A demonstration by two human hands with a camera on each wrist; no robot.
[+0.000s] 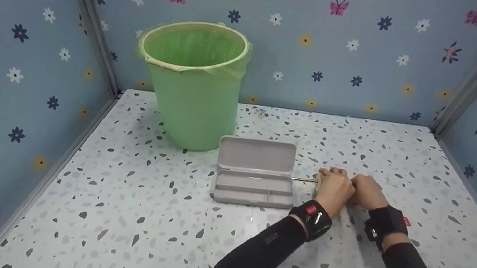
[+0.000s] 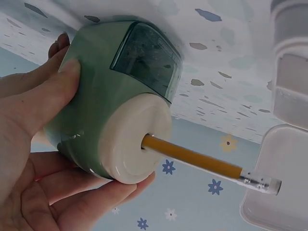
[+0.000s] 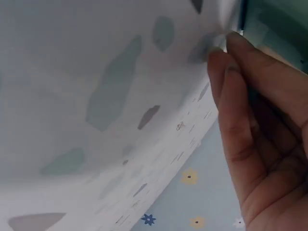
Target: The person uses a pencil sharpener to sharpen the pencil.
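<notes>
My left hand [image 1: 334, 190] grips a green pencil sharpener [image 2: 91, 96] around its body, thumb on one side and fingers on the other. The sharpener has a dark see-through shavings window [image 2: 147, 60] and a cream front. A yellow pencil [image 2: 192, 159] sits in the front hole, its eraser end pointing out toward the pencil case [image 1: 256, 156]. Close against the left hand, my right hand [image 1: 368, 192] pinches at the sharpener's back end with thumb and curled fingers [image 3: 236, 115]. The part between those fingertips is hidden. In the head view the hands cover the sharpener.
The grey pencil case lies with its lid up, left of the hands, its divided tray [image 1: 253, 190] facing me. Behind it on the left stands a green bin [image 1: 193, 111] with a liner. Flower-patterned panels [image 1: 332, 47] wall in the speckled tabletop [image 1: 142, 235].
</notes>
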